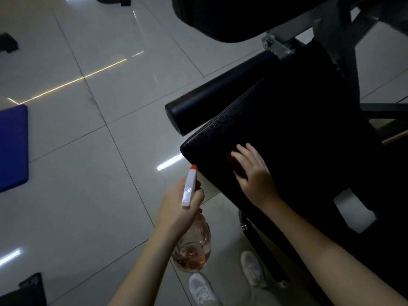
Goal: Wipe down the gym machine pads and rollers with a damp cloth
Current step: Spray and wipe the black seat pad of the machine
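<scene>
A black seat pad point(298, 129) of the gym machine fills the right side. Beside its far edge lies a black foam roller point(220, 91), and another black pad point(220, 18) sits at the top. My right hand point(254, 173) lies flat on the seat pad near its front corner, fingers spread. Under the fingers is a dark patch point(236, 164) that may be a cloth; it is too dim to tell. My left hand point(176, 206) grips a spray bottle point(189, 188) by the neck. Its white head with an orange nozzle points at the pad's corner; the clear body holds pinkish liquid.
The grey metal frame point(331, 25) of the machine runs along the upper right. A blue mat point(13, 146) lies on the glossy tiled floor point(88, 195) at the left. Dark equipment feet stand at the left edge and bottom left corner. My white shoes point(203, 290) are below.
</scene>
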Tool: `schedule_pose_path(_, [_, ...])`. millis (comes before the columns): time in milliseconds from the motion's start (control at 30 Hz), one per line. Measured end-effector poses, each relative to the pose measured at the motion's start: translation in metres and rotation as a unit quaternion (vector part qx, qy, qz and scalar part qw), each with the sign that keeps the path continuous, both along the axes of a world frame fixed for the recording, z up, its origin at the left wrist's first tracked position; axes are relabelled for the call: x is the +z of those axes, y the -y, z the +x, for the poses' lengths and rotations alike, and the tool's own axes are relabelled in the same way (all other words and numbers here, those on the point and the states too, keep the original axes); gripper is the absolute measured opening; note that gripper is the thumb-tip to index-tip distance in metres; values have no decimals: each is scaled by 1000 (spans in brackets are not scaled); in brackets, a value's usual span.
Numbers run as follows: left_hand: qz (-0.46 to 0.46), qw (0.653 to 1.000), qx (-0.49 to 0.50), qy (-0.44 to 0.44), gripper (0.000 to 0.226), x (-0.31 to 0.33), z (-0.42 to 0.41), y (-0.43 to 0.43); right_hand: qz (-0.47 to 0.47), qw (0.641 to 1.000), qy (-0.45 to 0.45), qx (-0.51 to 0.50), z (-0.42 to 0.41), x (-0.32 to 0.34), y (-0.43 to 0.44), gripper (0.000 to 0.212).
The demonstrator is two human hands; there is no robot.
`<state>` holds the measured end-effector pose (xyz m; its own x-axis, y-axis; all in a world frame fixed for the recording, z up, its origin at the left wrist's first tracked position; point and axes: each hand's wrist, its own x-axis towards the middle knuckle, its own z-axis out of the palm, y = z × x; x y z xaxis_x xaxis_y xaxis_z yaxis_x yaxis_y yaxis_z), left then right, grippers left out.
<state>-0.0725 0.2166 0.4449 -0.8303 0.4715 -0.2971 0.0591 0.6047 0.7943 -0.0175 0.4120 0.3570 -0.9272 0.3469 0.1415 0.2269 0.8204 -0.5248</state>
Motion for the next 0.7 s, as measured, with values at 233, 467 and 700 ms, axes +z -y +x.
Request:
schedule_pose_path(233, [-19, 1000, -3, -12, 38, -12, 8, -9, -6, 993, -45, -107, -28, 0, -9, 46])
schedule_pose_path(467, [-20, 1000, 6, -7, 8, -13, 21, -19, -52, 988, -18, -142, -111, 29, -38, 51])
schedule_pose_path(700, [14, 999, 33, -12, 13, 4, 22, -50, 11, 991, 13, 131, -79, 23, -47, 51])
